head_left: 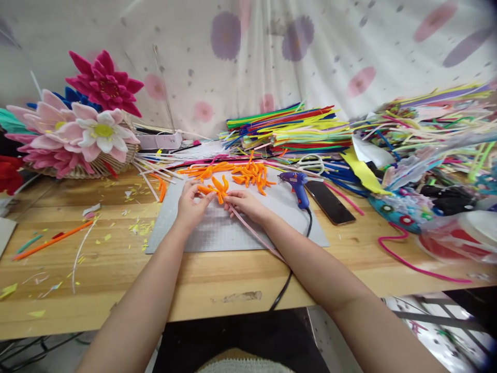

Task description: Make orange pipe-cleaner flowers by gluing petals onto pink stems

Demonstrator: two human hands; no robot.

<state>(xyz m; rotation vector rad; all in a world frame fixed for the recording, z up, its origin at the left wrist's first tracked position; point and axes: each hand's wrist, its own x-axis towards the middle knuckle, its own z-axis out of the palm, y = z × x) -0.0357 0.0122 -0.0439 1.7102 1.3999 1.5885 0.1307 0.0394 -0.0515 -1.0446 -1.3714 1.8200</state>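
From the head view, here you are at the bench [128, 298], both hands busy over the grey mat [209, 235], and the orange flower [219, 188] is right between them, above the mat's middle! Your left hand [193, 206] pinches its left side between thumb and fingers; your right hand [247, 203] closes its fingertips on its right side, at the base. A pale pink strip [254, 234] runs from under those right fingers towards the mat's near edge, slipping beneath your forearm. Along the mat's far edge, more orange pieces [254, 175] lie in a loose heap, and near its far right corner rests the blue glue gun [298, 187], black cord trailing to the bench's near edge. A phone [330, 201] lies by the mat's right edge, colourful stems [287, 129] pile up along the bench's far edge, and fuzzy flowers [89, 124] crowd its far left corner
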